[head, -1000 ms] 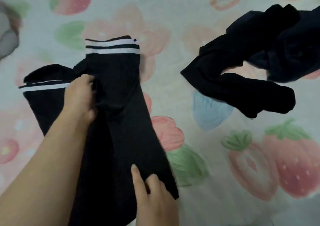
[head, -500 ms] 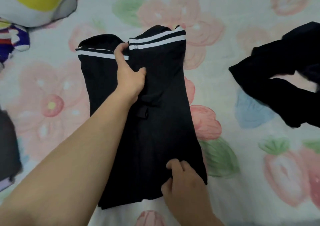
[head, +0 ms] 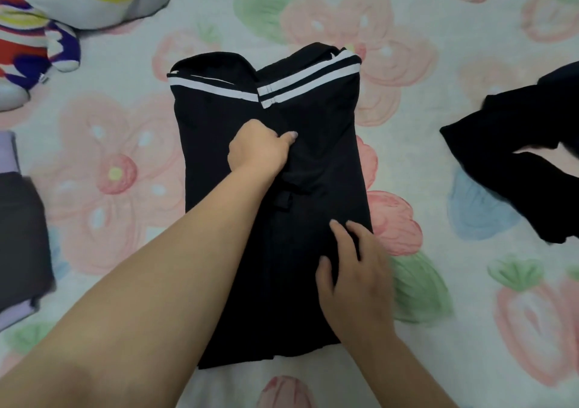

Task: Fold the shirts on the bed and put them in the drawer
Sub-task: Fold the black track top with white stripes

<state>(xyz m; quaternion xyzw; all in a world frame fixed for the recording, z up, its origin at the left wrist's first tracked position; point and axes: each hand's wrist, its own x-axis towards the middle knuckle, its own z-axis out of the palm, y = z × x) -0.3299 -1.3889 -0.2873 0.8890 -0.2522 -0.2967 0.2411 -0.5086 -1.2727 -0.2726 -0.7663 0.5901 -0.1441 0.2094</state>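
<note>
Left hand (head: 258, 151) slid down from stripes to mid-shirt (head: 326, 144), fingers curled, grip on cloth unclear | right hand (head: 354, 270) flat, spread, pressing lower right panel | shirt on bed (head: 125, 172), long axis running away from person, hem nearest right hand

Shirt (head: 316, 163): on bed (head: 313, 7), directly before you.
Second garment (head: 507, 185): to your right, well apart.
Plush toy (head: 94, 0): behind, left.
</note>
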